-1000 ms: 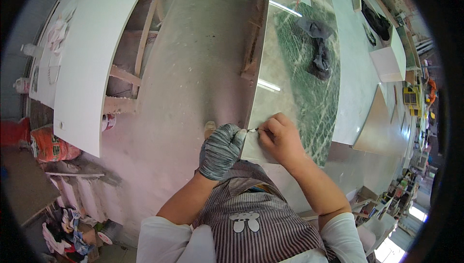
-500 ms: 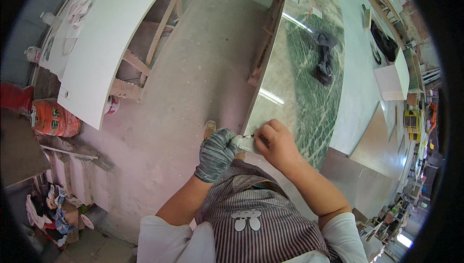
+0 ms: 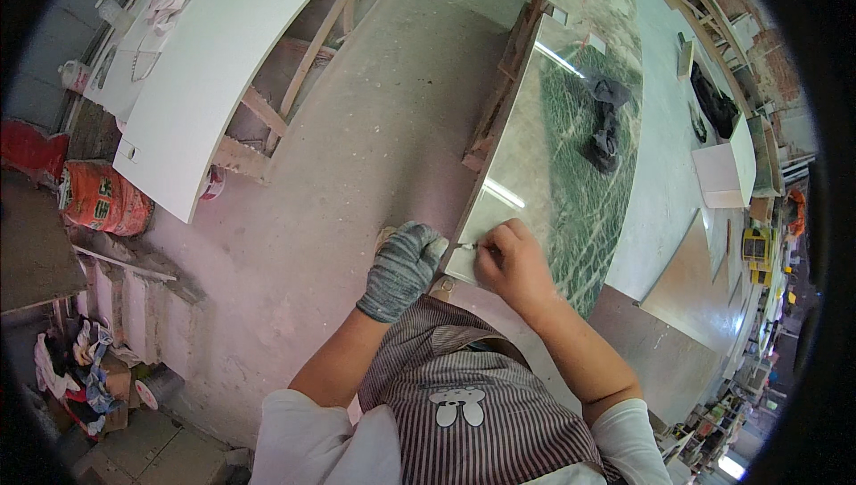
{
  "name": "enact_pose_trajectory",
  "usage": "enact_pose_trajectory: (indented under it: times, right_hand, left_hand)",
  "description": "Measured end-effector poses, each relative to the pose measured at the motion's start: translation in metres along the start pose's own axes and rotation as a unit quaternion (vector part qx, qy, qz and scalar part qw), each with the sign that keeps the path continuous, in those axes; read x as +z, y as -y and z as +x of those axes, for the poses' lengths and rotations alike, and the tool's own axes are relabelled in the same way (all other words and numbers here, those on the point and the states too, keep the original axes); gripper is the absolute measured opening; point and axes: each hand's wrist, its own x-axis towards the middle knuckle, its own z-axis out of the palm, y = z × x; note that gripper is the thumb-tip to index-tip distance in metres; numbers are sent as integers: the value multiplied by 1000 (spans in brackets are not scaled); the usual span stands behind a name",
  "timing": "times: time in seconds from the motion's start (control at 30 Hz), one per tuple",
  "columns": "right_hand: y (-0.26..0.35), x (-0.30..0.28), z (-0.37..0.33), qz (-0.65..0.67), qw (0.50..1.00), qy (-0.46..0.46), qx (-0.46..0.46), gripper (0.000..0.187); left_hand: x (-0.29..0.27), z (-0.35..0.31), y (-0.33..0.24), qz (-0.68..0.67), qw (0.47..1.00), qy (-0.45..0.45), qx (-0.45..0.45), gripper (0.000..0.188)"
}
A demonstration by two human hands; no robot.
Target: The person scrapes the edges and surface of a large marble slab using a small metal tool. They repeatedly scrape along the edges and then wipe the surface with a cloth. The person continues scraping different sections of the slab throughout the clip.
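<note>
My left hand [image 3: 403, 271] wears a grey knit glove and is curled closed, just left of the slab's near corner. Its thumb end looks whitish, and whatever its fingers may hold is hidden. Bare and closed, my right hand [image 3: 515, 264] pinches a small white scrap [image 3: 467, 248] over the near end of a glossy green-and-beige stone slab [image 3: 571, 217]. The scrap is too small to name exactly. Farther up the slab lies a crumpled black cloth [image 3: 608, 124].
On the left, a large white panel [image 3: 201, 84] rests on wooden supports [image 3: 265, 110]. An orange sack [image 3: 102, 200] lies below it. To the right of the slab are a pale worktop [image 3: 660, 173], a white box [image 3: 724, 168] and brown sheets [image 3: 691, 284].
My hands have moved apart; a pale strip spanned them before. My left hand has shifted slightly up, and the view has tilted a little.
</note>
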Motion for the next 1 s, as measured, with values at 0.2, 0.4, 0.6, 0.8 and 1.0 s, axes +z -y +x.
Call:
enact_pose_trajectory:
  times: [0.2,0.4,0.6,0.8,1.0]
  right_hand:
    - [-8,-9,6,-7,999,-24,30,13]
    - [-9,-10,3,-4,1000,-5,15,12]
    - [-9,-6,-3,4,1000,6,-26,12]
    - [-7,-8,-3,17,998,24,-50,13]
    - [-8,-10,0,21,997,47,-58,13]
  left_hand:
    - [10,25,-7,-13,999,0,35,13]
    - [3,19,-9,-3,999,24,27,13]
    - [-2,-3,-12,-13,1000,7,10,15]
    - [0,-23,-2,62,995,21,74,42]
    - [4,-29,-2,72,996,16,53,44]
